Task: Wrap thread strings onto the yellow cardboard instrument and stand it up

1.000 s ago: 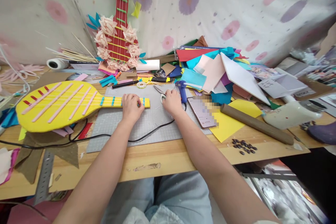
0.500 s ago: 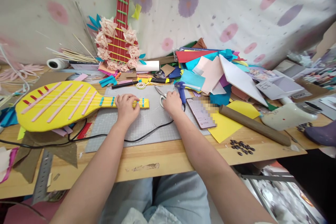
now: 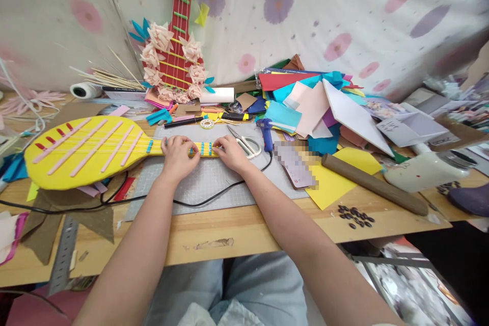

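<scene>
- We could drag the blue glue gun (image 3: 265, 132) off its spot, since its black cable (image 3: 208, 201) passes below our right wrist.
- We might knock the white-handled scissors (image 3: 250, 146), which lie just beside our right grip (image 3: 231, 155).
- Pressing unevenly could bend the slim neck or pull its thin strings askew.
- The yellow craft guitar (image 3: 86, 155) lies flat from the left to the centre of the frame, its neck over the grey cutting mat (image 3: 225, 196).
- Our left grip (image 3: 178, 157) arches across mid-neck, fingers bent; we cannot tell whether thumb and forefinger pinch anything.
- The right grip's fingertips meet the neck's far end, near the blue frets (image 3: 206, 148); whether they pinch, we cannot tell.
</scene>
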`<action>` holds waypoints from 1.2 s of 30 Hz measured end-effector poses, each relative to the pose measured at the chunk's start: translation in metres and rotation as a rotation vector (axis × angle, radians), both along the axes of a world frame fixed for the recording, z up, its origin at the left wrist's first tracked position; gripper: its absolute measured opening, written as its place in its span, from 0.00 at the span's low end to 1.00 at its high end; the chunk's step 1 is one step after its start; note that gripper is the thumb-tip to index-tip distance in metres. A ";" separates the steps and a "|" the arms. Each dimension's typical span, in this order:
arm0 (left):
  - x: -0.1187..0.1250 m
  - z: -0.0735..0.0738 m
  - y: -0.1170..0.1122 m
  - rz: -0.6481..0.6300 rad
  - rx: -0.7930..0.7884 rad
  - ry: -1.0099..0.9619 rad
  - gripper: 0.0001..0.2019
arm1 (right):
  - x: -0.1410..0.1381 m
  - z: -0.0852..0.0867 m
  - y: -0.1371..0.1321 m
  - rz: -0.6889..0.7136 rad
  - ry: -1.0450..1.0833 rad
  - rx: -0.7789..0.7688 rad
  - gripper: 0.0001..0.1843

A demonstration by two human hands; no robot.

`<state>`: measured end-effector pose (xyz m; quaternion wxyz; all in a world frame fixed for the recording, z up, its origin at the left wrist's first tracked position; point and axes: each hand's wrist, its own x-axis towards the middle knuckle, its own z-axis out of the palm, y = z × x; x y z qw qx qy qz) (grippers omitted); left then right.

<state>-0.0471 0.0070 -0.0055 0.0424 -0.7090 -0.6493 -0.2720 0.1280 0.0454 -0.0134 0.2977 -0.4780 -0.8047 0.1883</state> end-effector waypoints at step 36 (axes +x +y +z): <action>0.023 0.002 -0.003 0.117 -0.028 -0.092 0.09 | -0.014 0.017 0.005 0.144 0.259 -0.447 0.04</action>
